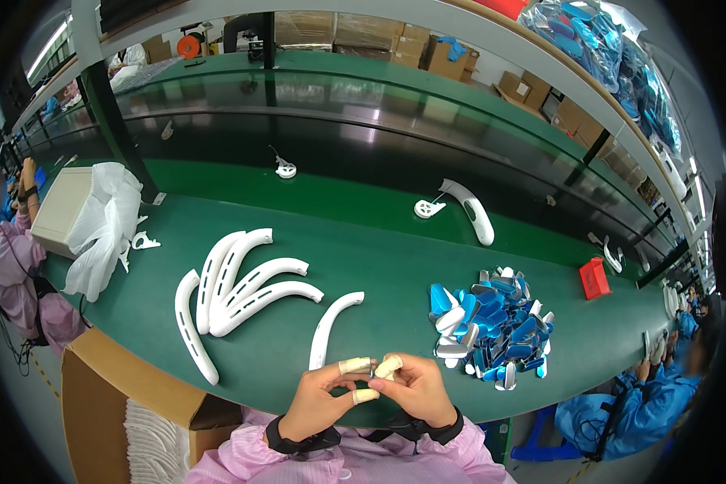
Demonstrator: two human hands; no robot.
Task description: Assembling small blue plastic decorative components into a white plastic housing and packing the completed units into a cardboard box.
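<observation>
My left hand and my right hand meet over the near edge of the green table, yellowish covers on several fingertips. Both are closed in a pinch around something small between them, mostly hidden by the fingers. Just beyond my left hand lies a curved white plastic shell. Farther left, several similar slotted white shells are fanned out. To the right of my hands is a heap of small blue and silver tongue-shaped pieces.
A cardboard box stands at the near left, and a beige bin with white wrap is behind it. A red tray sits at the right. Another curved shell with a white round part lies beyond. People work on both sides.
</observation>
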